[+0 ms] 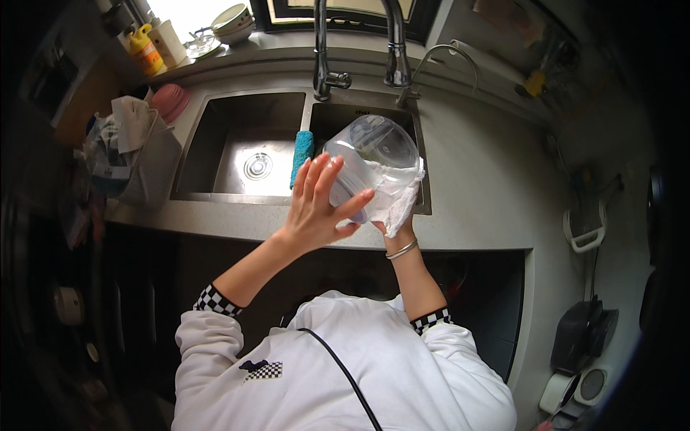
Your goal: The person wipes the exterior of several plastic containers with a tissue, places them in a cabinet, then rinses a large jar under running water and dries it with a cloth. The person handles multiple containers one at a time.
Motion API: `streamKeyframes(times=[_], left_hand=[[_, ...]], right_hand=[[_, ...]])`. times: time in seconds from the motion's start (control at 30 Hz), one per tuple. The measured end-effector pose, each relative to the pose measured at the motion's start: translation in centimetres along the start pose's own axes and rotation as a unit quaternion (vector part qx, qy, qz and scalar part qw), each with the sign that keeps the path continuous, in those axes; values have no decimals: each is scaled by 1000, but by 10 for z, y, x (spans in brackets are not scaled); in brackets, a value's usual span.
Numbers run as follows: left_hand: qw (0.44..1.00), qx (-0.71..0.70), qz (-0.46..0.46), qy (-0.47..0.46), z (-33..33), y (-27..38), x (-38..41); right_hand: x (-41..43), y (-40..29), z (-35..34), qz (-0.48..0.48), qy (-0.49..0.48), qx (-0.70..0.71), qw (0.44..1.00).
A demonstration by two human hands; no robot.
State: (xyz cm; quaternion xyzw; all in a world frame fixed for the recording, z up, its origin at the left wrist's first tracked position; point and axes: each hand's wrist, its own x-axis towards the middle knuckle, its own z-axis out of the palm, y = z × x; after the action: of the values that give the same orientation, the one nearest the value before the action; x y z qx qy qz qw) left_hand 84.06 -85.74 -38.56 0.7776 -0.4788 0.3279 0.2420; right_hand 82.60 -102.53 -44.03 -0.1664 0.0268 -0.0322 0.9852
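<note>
A clear plastic container [372,143], tilted with its round end up and to the right, is held over the right sink basin. A pale lavender rim or lid [353,216] shows at its lower end. My left hand [315,207] is at that lower end with its fingers spread and extended; whether it grips the container is unclear. Under the container, my right hand [403,227] supports it through a crumpled white cloth [396,202]; most of that hand's fingers are hidden. Just left of the container, a teal cloth [302,156] hangs over the divider between the basins.
The left steel basin [232,145] has a round drain. Chrome faucets [322,64] rise behind the sink. A bin-like holder with bags [153,161] and a pink bowl [171,102] stand at the left. Stacked bowls [233,24] and a yellow bottle [144,49] line the windowsill.
</note>
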Motion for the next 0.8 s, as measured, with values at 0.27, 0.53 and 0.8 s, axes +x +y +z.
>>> streamKeyframes(times=[0.27,0.53,0.8], left_hand=[[962,-169,-58,-206,-56,-29,16],[904,-229,-66,-356,-63,-42,1],[901,-294,-119,-295,-49,-39,-8]], right_hand=[[-26,1,15,118,-13,-70,990],[-37,21,7,266,43,-44,962],[-24,23,0,213,33,-141,966]])
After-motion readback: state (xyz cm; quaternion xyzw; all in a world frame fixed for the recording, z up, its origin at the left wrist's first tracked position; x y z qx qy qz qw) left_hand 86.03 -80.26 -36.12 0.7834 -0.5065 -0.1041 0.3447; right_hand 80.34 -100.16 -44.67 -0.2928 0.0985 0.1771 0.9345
